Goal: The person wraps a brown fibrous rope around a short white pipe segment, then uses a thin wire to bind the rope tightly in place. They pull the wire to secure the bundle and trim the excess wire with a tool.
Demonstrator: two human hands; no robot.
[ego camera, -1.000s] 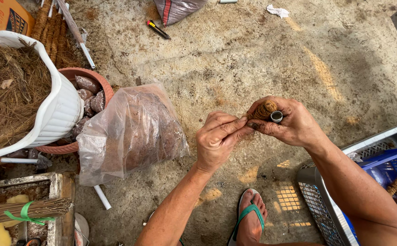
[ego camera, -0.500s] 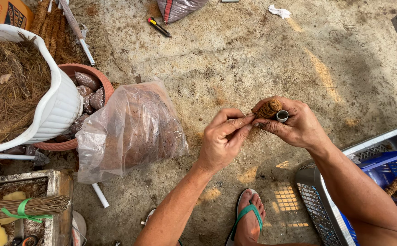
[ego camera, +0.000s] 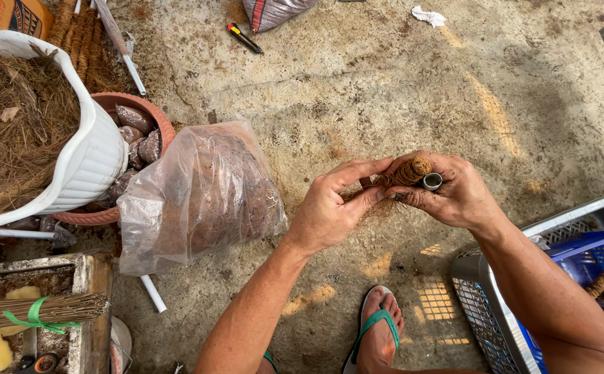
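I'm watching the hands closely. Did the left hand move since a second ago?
Yes, a little. The left hand has shifted right, away from the clear plastic bag, its fingers closing in on the fibre-wrapped roll.

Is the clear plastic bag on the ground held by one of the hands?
No, the clear plastic bag lies alone on the ground, while the left hand and the right hand hold a fibre-wrapped piece.

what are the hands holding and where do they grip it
Both hands hold a short pipe wrapped in coconut fibre. The right hand cups its open end, and the left hand pinches the fibre at the other end.
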